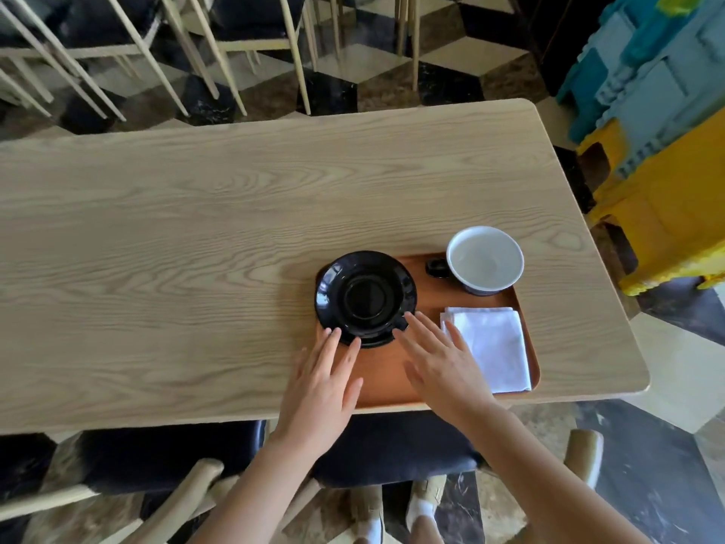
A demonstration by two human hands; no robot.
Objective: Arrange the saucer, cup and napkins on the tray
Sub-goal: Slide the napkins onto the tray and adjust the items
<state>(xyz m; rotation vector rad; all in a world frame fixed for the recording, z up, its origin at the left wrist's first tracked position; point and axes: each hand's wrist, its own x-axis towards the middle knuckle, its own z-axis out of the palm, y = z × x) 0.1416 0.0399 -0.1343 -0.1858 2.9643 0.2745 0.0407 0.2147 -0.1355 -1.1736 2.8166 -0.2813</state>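
Note:
A black saucer lies on the left end of the brown tray, its left rim overhanging the tray's edge. At the tray's far right corner stands a cup that is white inside and dark outside, with its black handle pointing left. Folded white napkins rest along the tray's right side. My left hand is flat with fingers spread, its fingertips touching the saucer's near left rim. My right hand is also flat, fingertips at the saucer's near right rim, its edge beside the napkins. Neither hand holds anything.
The tray sits near the front right of a long light wooden table. Dark-cushioned chairs stand below the near edge and more chairs beyond the far edge. Blue and yellow plastic crates are stacked at the right.

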